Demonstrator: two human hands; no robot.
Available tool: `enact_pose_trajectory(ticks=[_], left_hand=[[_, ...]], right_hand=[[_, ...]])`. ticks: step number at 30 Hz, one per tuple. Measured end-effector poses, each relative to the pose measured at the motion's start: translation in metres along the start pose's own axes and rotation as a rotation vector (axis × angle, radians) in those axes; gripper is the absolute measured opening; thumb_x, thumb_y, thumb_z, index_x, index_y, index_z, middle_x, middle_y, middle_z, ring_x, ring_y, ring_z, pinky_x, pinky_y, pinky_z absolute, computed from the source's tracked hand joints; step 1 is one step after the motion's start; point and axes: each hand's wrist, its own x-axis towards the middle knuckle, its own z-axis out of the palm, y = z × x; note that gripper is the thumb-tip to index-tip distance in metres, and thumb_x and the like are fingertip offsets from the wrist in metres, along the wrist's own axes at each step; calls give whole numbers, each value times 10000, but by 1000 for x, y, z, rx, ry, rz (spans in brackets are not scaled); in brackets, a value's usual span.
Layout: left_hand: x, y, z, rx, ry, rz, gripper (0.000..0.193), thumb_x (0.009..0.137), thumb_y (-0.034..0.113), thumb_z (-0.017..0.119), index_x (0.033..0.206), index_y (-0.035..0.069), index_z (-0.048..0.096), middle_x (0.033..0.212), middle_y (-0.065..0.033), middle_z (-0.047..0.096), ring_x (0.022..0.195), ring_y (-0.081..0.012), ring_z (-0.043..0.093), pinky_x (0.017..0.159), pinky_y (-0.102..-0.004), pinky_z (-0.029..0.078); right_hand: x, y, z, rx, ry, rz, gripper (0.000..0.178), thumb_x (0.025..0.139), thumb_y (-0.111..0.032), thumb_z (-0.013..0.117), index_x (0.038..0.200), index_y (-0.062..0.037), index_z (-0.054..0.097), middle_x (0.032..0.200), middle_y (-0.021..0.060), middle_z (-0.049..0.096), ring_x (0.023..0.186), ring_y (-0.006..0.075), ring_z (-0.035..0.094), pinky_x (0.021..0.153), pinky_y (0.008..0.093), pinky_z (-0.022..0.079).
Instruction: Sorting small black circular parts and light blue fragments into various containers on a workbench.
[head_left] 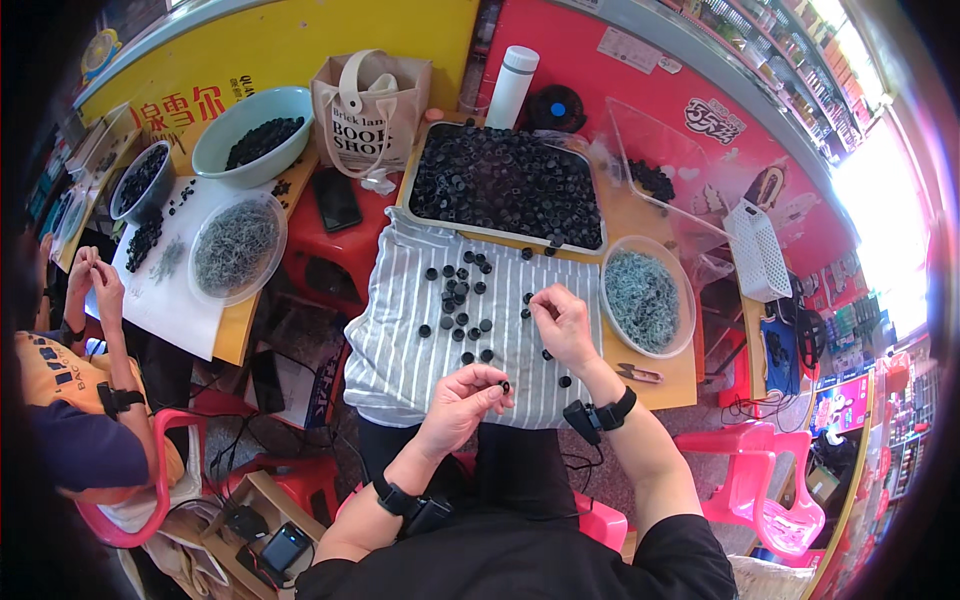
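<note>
My left hand [462,408] is closed in a pinch, with a small round black plastic piece [504,387] at its fingertips, above the near edge of a grey-and-white striped cloth [400,365]. Farther up on the right, my right hand [564,325] has its thumb and fingers pressed together just beside loose black caps [527,298] on the cloth; whatever is in that pinch is too small to make out. Several more black caps [460,288] lie scattered left of it. Beyond the cloth stands a white-rimmed tray [598,205] heaped with black caps [500,180].
Right of the cloth are a bowl [690,318] of thin greyish-green pieces and small snips [640,374]. A white bottle [511,88] and a canvas bag [372,110] stand behind. At left, a co-worker's hands [98,285] work by a green basin [252,135].
</note>
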Motion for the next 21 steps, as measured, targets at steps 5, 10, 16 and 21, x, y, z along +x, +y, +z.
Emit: enact_pose_trajectory(ticks=[5,10,16,21], left_hand=[[0,0,0,-11,-3,6,198,950,10,600,1146,-9,619,1002,-104,679,893,-167,668,765,-265,535],[1,-1,0,16,9,4,194,941,47,627,1128,-6,616,1001,-119,682,894,-203,674,754,-273,539],[-1,-1,0,19,-2,17,192,942,35,620,1129,-6,616,997,-116,681,898,-198,673,758,-273,540],[-2,0,-1,17,6,18,195,943,37,619,1133,-7,616,1001,-117,682,897,-199,674,757,-274,541]], right_hand=[[-1,-3,0,-138,-8,-191,76,776,42,625,824,-11,600,806,139,589,705,313,623,610,368,494],[0,-6,-2,-381,-53,-461,128,729,49,620,815,-32,571,839,135,552,725,350,599,613,402,489],[-2,-3,0,-297,-85,-377,132,726,40,627,830,-33,593,848,134,552,769,333,607,643,409,495],[-2,-25,1,-337,-106,-346,123,744,12,650,854,-41,654,846,128,570,822,324,607,674,416,499]])
